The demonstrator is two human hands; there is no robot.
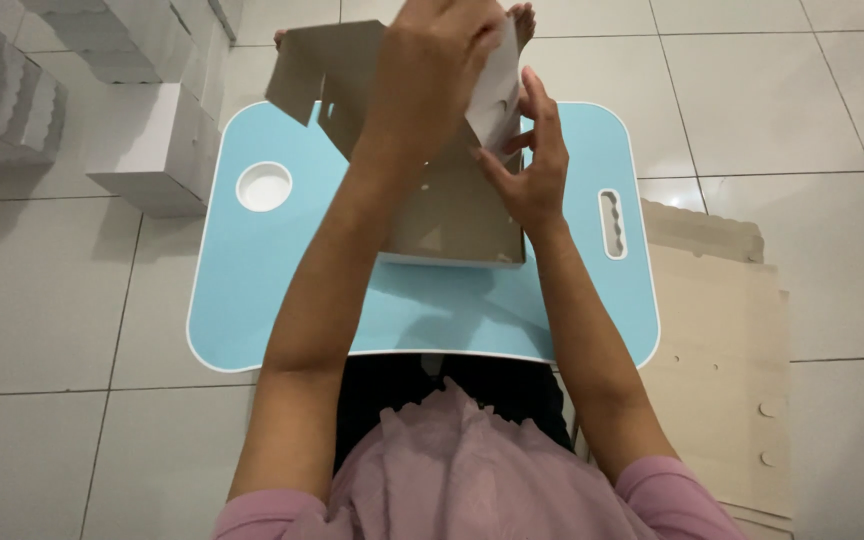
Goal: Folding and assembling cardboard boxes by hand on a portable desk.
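Left hand (432,70) grips the box (452,210) flap from above; right hand (532,160), fingers spread, presses its side.

home floor (752,90): tiles, lap table (252,290)

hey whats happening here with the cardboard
A person seated on a tiled floor is folding a flat cardboard box blank over a light blue lap table. The left hand grips an upper flap while the right hand steadies its side. Finished white boxes are stacked at left; flat blanks lie at right.
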